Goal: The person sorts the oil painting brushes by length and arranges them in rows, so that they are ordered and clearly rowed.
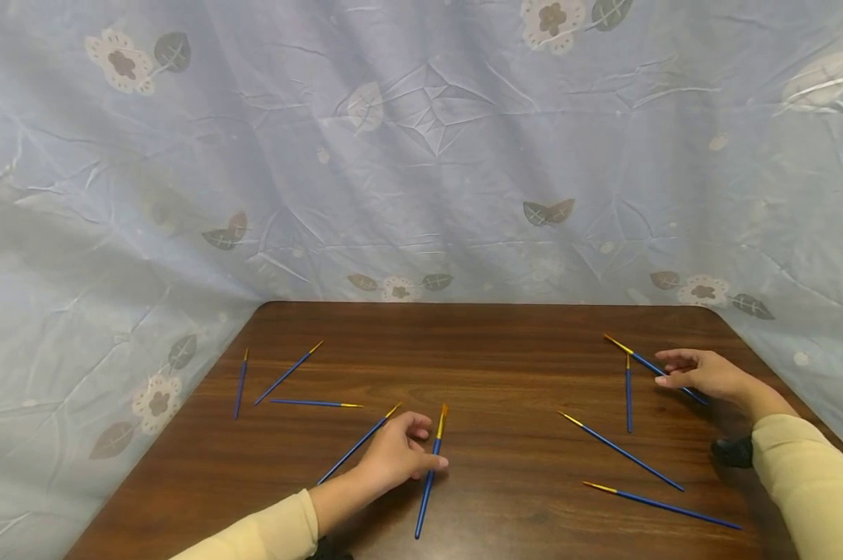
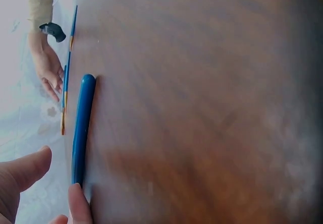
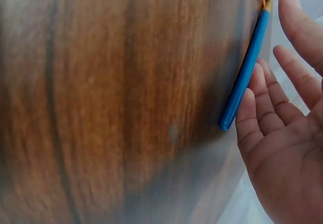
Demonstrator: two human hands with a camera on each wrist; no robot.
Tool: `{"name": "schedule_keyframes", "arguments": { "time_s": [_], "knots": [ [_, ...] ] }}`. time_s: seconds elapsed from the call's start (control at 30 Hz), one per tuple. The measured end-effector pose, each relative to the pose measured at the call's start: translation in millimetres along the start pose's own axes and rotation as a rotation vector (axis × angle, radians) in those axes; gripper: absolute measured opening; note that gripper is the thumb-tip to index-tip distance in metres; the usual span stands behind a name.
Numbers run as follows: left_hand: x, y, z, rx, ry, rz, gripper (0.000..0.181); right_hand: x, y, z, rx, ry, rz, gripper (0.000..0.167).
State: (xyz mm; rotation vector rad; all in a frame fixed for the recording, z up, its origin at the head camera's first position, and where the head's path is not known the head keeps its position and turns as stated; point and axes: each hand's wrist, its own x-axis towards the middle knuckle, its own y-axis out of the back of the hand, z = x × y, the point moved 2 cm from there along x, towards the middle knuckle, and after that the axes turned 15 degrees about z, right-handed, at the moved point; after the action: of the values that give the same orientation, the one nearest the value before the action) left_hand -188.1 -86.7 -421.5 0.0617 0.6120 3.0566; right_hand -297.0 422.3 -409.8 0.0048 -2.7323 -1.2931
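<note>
In the head view my left hand (image 1: 397, 453) is at a thick blue paintbrush (image 1: 429, 484) lying front centre; the thumb lies over its handle. The left wrist view shows that brush's handle (image 2: 83, 128) between a spread thumb and the fingers, not gripped. My right hand (image 1: 715, 379) is over the handle of a blue brush (image 1: 645, 362) at the back right. Seen from the right wrist, the fingers of the right hand (image 3: 287, 118) are loosely bent beside the blue handle (image 3: 245, 72), thumb apart; whether they touch it I cannot tell.
On the brown table (image 1: 491, 350) lie other blue brushes: an upright-pointing one (image 1: 628, 397), two slanting ones (image 1: 624, 453) (image 1: 673, 509) at right, and several at left, including one (image 1: 355, 447) beside my left wrist. A patterned curtain (image 1: 421, 194) hangs behind.
</note>
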Motion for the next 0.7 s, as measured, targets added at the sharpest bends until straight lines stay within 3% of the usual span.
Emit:
{"name": "schedule_keyframes", "arguments": {
  "time_s": [0.4,0.7],
  "knots": [
    [-0.7,-3.6,-2.8,0.038,-0.016,0.038,0.056,3.9,-4,15,0.018,-0.009,-0.041,0.064],
    [-0.8,-9.2,-0.5,0.189,-0.115,0.073,0.055,9.4,-4,16,-0.010,-0.024,-0.042,0.065]
  ]
}}
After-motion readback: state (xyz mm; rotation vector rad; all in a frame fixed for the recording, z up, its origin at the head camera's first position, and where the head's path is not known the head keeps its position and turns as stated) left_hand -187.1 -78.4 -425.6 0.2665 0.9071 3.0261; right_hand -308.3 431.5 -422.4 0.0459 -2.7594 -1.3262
